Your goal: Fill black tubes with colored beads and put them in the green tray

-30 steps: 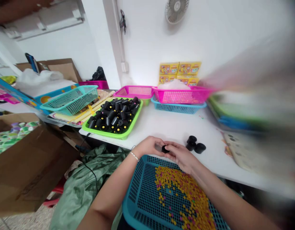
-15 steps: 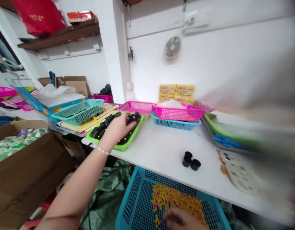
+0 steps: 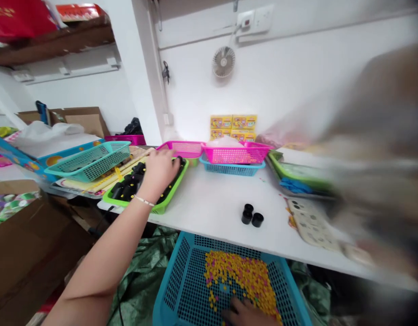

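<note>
- Your left hand [image 3: 160, 171] is curled over the far end of the lime-green tray [image 3: 168, 195], fingers down among the black plastic cylinders [image 3: 127, 184]; you cannot tell whether its grip holds one.
- A thin bracelet [image 3: 144, 200] circles that wrist.
- Your right hand [image 3: 246, 313] is at the near side of the teal mesh basket [image 3: 171, 276], touching the yellow and pink beads [image 3: 239, 276]. Its fingers are low and partly hidden, so its grip cannot be told.
- The basket sits below the near edge of the white worktop [image 3: 212, 194].
- Three black cylinders [image 3: 252, 215] stand together on the worktop, right of the tray.
- A green mesh basket [image 3: 90, 160] sits left of the tray; a pink basket [image 3: 236, 154] rests on a blue one [image 3: 231, 170] at the far edge.
- Yellow boxes [image 3: 233, 127] are stacked against the far wall, below a small wall fan [image 3: 223, 62].
- A wooden shelf [image 3: 42, 50] runs high at the left, and a cardboard box [image 3: 26, 253] stands at near left.
- Something blurred covers the right side.
</note>
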The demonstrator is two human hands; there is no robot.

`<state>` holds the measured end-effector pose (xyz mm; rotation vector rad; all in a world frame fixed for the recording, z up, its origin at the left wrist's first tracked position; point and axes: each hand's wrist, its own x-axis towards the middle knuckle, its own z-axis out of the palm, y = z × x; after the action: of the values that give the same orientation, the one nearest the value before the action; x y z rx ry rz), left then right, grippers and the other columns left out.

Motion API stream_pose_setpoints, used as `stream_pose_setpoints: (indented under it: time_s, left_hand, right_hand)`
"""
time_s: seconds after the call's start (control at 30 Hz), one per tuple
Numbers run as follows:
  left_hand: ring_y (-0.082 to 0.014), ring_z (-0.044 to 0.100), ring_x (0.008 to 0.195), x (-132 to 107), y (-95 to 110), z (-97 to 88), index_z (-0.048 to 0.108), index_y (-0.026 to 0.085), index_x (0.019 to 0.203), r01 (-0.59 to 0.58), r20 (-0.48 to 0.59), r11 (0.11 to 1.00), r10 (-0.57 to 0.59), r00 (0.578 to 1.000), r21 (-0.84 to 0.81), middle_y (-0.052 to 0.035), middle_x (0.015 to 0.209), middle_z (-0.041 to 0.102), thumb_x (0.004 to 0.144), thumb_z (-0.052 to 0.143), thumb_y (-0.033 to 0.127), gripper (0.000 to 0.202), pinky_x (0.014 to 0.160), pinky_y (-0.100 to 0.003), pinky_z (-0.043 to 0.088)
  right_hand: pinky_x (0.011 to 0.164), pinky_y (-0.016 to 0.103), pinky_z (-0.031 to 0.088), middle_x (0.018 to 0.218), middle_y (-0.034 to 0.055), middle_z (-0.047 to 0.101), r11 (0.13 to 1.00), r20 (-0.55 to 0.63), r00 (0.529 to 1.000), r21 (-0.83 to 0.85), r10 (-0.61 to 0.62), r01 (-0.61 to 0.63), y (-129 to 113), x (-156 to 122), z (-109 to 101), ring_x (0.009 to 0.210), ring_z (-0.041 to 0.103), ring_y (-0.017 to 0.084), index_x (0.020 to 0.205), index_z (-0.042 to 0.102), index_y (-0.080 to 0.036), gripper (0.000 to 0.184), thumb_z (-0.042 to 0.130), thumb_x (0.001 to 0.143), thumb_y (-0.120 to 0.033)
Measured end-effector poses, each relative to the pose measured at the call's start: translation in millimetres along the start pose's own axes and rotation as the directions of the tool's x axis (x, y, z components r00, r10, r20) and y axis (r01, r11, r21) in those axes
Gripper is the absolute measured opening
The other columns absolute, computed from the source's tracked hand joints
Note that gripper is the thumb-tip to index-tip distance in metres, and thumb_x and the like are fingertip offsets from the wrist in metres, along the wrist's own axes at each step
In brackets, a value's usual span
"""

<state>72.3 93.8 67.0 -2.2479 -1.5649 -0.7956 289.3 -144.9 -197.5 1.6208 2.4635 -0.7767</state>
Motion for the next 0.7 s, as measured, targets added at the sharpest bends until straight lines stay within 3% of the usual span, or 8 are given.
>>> stream_pose_setpoints:
  time_s: [0.03,0.1,0.17,0.23,0.3,0.4,0.53,0.7]
  left_hand:
    - [-0.0304,0.052,0.11,-5.7,15.5,11.2,0.056,0.02,0.12,-0.13,0.085,0.98,0.143,0.986,-0.149,-0.0117,0.117,0.062,0.089,0.044,0.031,0.036,0.097,-0.045,0.035]
    - [-0.0254,0.052,0.112,-18.6,47.8,41.8,0.053,0.024,0.125,-0.306,0.25,0.821,0.463,0.85,-0.481,-0.0078,0.123,0.059,0.086,0.053,0.03,0.04,0.1,-0.039,0.035]
    - [-0.025,0.046,0.121,-32.7,78.4,77.2,0.044,0.027,0.132,-0.324,0.308,0.638,0.677,0.668,-0.698,-0.0073,0.134,0.05,0.077,0.066,0.03,0.059,0.104,-0.039,0.032]
    - [-0.0278,0.039,0.126,-46.7,104.9,109.2,0.038,0.027,0.135,-0.256,0.329,0.558,0.737,0.591,-0.789,-0.0096,0.139,0.041,0.068,0.075,0.032,0.076,0.106,-0.042,0.029]
    - [-0.0306,0.038,0.125,-59.7,126.3,132.6,0.037,0.024,0.132,-0.122,0.369,0.571,0.664,0.65,-0.812,-0.0129,0.136,0.037,0.059,0.079,0.04,0.085,0.104,-0.045,0.031]
    - [-0.0312,0.045,0.114,-76.1,149.3,150.3,0.033,0.02,0.123,0.133,0.478,0.624,0.426,0.768,-0.77,-0.0139,0.123,0.042,0.051,0.081,0.051,0.092,0.096,-0.049,0.035]
    - [-0.0246,0.054,0.098,-86.5,160.9,152.8,0.023,0.021,0.118,0.269,0.524,0.596,0.306,0.795,-0.757,-0.0066,0.105,0.053,0.059,0.078,0.041,0.083,0.091,-0.046,0.036]
    - [-0.0211,0.055,0.094,-89.5,136.3,142.7,0.022,0.022,0.116,0.182,0.465,0.588,0.374,0.803,-0.788,-0.0051,0.101,0.054,0.069,0.069,0.032,0.067,0.086,-0.039,0.04]
  right_hand:
    - [0.06,0.027,0.046,0.103,0.0081,0.065,0.999,-0.006,1.0,-0.034,-0.004,0.004,-1.3,-2.1,-0.1,0.084,0.063,0.025,0.105,0.067,-0.029,0.038,0.05,0.074,-0.013]
    - [0.057,0.025,0.045,0.097,0.008,0.067,0.997,-0.035,0.999,-0.075,-0.031,0.028,-4.8,-3.4,-1.5,0.076,0.063,0.022,0.1,0.068,-0.024,0.035,0.051,0.072,-0.012]
    - [0.056,0.024,0.045,0.091,0.0069,0.068,0.994,-0.077,0.995,-0.093,-0.061,0.053,-7.6,-0.5,-4.4,0.071,0.063,0.02,0.093,0.069,-0.021,0.028,0.054,0.071,-0.013]
    - [0.057,0.024,0.046,0.09,0.0062,0.068,0.992,-0.103,0.992,-0.107,-0.071,0.06,-9.0,5.3,-8.3,0.071,0.063,0.02,0.089,0.069,-0.019,0.023,0.056,0.071,-0.014]
    - [0.059,0.024,0.048,0.09,0.0072,0.069,0.991,-0.074,0.996,-0.129,-0.043,0.033,-9.7,11.8,-12.8,0.071,0.064,0.02,0.088,0.07,-0.016,0.023,0.055,0.072,-0.01]
    - [0.063,0.026,0.052,0.089,0.0107,0.071,0.984,0.045,0.999,-0.175,0.018,-0.01,-11.2,18.2,-20.1,0.073,0.066,0.022,0.088,0.071,-0.012,0.023,0.057,0.071,-0.007]
    - [0.067,0.029,0.054,0.089,0.0105,0.072,0.984,0.137,0.99,-0.177,0.039,-0.014,-12.0,18.9,-26.3,0.077,0.068,0.026,0.091,0.072,-0.013,0.029,0.071,0.062,-0.011]
    - [0.07,0.036,0.053,0.084,0.0104,0.073,0.996,0.082,0.995,0.063,0.058,-0.063,-2.2,14.5,-20.6,0.078,0.067,0.03,0.08,0.074,-0.016,0.026,0.067,0.058,-0.005]
